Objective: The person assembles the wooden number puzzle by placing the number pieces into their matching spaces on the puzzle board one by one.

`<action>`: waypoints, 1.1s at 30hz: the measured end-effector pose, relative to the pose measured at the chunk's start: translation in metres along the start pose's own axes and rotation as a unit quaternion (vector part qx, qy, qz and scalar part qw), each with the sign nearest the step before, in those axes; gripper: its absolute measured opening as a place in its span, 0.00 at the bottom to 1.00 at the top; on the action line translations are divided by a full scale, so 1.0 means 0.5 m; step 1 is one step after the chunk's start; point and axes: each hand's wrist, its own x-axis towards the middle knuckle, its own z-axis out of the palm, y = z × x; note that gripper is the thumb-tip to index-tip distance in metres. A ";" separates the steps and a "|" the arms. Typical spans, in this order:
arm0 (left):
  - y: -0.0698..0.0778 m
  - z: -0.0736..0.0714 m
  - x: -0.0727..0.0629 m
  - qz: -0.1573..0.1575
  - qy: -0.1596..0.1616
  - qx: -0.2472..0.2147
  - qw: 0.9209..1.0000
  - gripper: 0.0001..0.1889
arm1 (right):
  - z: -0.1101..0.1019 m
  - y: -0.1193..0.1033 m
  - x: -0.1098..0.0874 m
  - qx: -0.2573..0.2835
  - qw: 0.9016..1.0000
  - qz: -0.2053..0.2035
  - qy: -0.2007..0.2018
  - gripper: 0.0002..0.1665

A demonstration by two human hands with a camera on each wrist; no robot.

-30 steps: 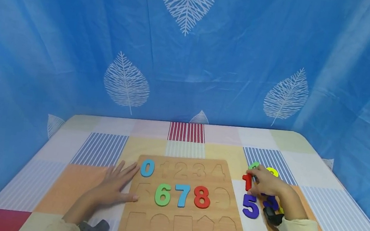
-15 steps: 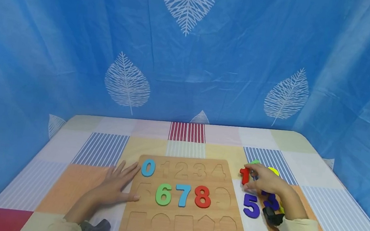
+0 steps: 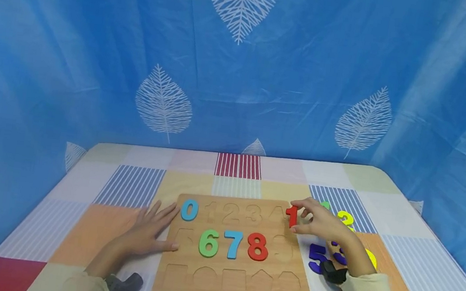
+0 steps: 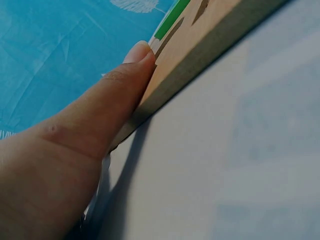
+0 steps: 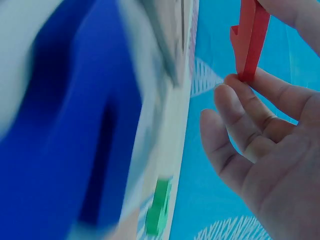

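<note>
A wooden number puzzle board lies on the table, with a blue 0, a green 6, a blue 7 and a red 8 in its recesses. Between thumb and fingertips my right hand pinches a red number 1, held over the board's upper right corner. In the right wrist view the red 1 is clear of the surface. My left hand rests at the board's left edge with fingers spread, and its thumb lies on the rim.
Right of the board lie loose number pieces: a purple 5, a yellow 2, a green piece and others partly hidden under my right arm. A patterned cloth covers the table. Behind hangs a blue leaf-print curtain.
My right hand has lifted the red 1 from among the loose pieces and carried it left to the board's upper right corner. The left hand stays at the board's edge.
</note>
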 end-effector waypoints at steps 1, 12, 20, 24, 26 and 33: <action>-0.001 -0.001 0.000 -0.001 -0.001 0.003 1.000 0.48 | 0.005 -0.006 0.007 0.006 1.000 0.000 -0.001 0.40; -0.003 -0.006 0.007 0.002 -0.026 0.000 1.000 0.48 | 0.057 -0.089 0.097 0.027 0.998 -0.057 -0.022 0.39; -0.003 -0.011 0.014 -0.001 -0.029 0.007 1.000 0.48 | 0.093 -0.160 0.158 0.032 0.994 -0.093 -0.048 0.38; -0.001 -0.013 0.014 -0.003 -0.032 0.001 0.999 0.48 | 0.109 -0.181 0.181 0.023 0.993 -0.101 -0.055 0.38; -0.001 -0.015 0.013 -0.007 -0.034 -0.002 0.999 0.48 | 0.118 -0.189 0.191 0.021 0.993 -0.103 -0.057 0.39; -0.004 -0.022 0.003 -0.010 -0.038 -0.005 0.999 0.49 | 0.147 -0.219 0.215 0.037 0.993 -0.084 -0.073 0.38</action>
